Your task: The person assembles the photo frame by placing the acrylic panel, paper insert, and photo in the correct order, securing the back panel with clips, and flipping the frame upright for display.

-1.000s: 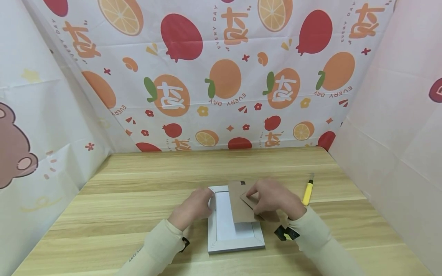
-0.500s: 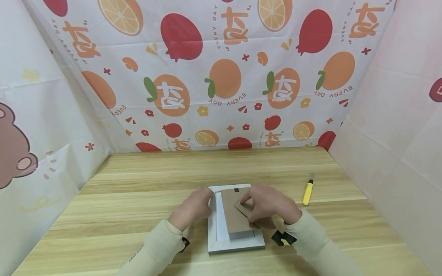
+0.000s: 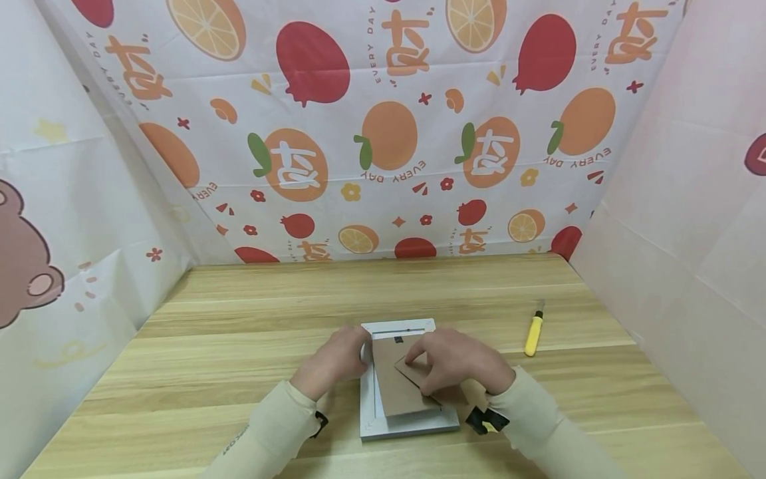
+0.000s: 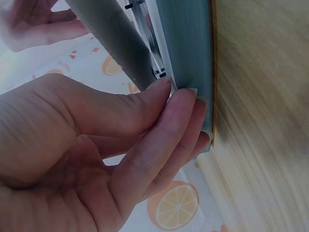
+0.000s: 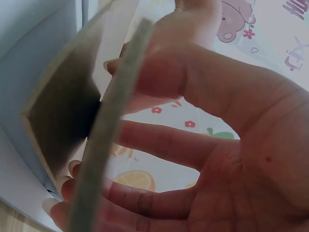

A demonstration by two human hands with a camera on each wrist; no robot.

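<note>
A white picture frame (image 3: 413,426) lies back side up on the table. My left hand (image 3: 334,362) grips its left edge, and the left wrist view shows thumb and fingertips pinching the frame's side (image 4: 186,48). Over the frame's opening is a brown backing board (image 3: 391,392), tilted and not flush with the rim. A fold-out stand (image 5: 111,121) rises from the board. My right hand (image 3: 461,362) holds this stand between thumb and fingers. Part of the board and stand is hidden under the right hand.
A yellow-handled screwdriver-like tool (image 3: 534,334) lies to the right, its tip pointing away. The wooden table (image 3: 251,306) meets a fruit-print curtain (image 3: 335,166) at the back. White curtains (image 3: 682,253) hang at both sides.
My right hand has moved left and toward me, bringing the backing board from the frame's right side over its opening, lower down. The left hand keeps its grip on the frame.
</note>
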